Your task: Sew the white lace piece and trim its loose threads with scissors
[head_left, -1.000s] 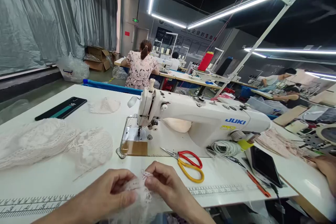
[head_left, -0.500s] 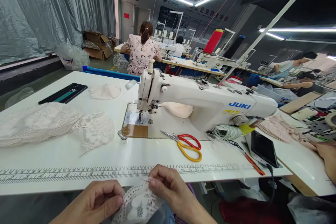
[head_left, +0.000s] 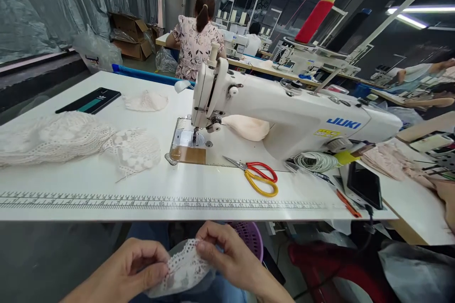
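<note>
A small piece of white lace fabric (head_left: 185, 270) is stretched between my hands, in front of the table edge and above my lap. My left hand (head_left: 138, 265) pinches its left side between thumb and fingers. At the upper right edge, my right hand (head_left: 227, 253) pinches the scalloped border. Beyond them stands a white sewing machine (head_left: 284, 109) on the table. Scissors (head_left: 261, 177) with one red and one yellow handle lie before it. To the left rests a pile of pale lace pieces (head_left: 60, 137), with a lace piece (head_left: 137, 151) trailing off its right end.
A ruler strip (head_left: 142, 202) runs along the table's front edge. A dark phone-like case (head_left: 90, 100) and a pale fabric piece (head_left: 146, 101) lie at the back left. At right are coiled cord (head_left: 314, 162) and a black-screened device (head_left: 364, 184). A purple basket (head_left: 250, 239) sits below.
My view has tipped downward, showing more of my lap and the basket. The lace and both hands are now clear of the table edge, still pinching; the lace's upper border looks straighter.
</note>
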Tool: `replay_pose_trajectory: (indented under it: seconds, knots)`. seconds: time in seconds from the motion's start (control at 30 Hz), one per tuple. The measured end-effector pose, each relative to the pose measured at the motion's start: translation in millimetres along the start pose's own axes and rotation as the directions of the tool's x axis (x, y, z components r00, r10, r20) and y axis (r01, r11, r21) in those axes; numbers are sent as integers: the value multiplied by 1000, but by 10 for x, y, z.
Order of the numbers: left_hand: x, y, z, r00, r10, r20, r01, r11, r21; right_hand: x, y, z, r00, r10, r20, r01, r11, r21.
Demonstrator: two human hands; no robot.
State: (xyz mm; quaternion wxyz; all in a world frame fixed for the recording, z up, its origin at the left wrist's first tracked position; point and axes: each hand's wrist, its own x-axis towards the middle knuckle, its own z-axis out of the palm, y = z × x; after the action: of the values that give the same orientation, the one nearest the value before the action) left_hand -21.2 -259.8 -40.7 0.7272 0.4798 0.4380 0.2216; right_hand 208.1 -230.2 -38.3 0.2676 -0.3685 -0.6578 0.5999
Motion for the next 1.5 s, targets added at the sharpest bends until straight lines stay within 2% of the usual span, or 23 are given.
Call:
replay_pose_trajectory:
  seconds: [0.37,0.5,0.57,0.63,0.77,0.87,1.0,1.17,1.3,1.37,1.43,1.5]
  knots:
    - [18,18,-1,996,-82,27,80,995,59,87,56,94,997,39,69,-37,999,-23]
    - [36,28,37,993,-122,6,121,990,77,90,35,130,988,18,151,5,988,-154]
    - [31,13,46,990,-144,-2,144,988,60,58,21,141,991,-36,131,71,959,-274]
    - [24,-17,39,988,-157,7,156,987,33,10,21,155,984,-151,97,176,918,-356]
    - [21,-78,15,986,-168,-8,167,986,-8,-59,88,225,925,-376,51,360,828,-430]
    - [28,-65,27,981,-194,-22,193,981,-12,-59,155,301,893,-450,-3,390,778,-492]
    - [40,46,82,967,-251,-43,251,968,-19,-63,180,347,897,-442,26,396,775,-493]
    - [82,140,171,953,-270,-136,269,963,-26,-127,144,321,900,-413,139,423,754,-502]
    - [124,63,231,954,-258,-154,260,965,-4,-107,142,353,873,-458,166,481,756,-444]
    - [132,1,232,963,-231,-138,232,973,-8,-107,165,367,879,-450,158,472,768,-433]
    - [131,-59,207,967,-191,-168,195,981,7,-166,218,332,888,-416,198,460,775,-433]
    - [124,-113,168,960,-145,-241,159,986,43,-297,312,223,904,-337,263,425,773,-472]
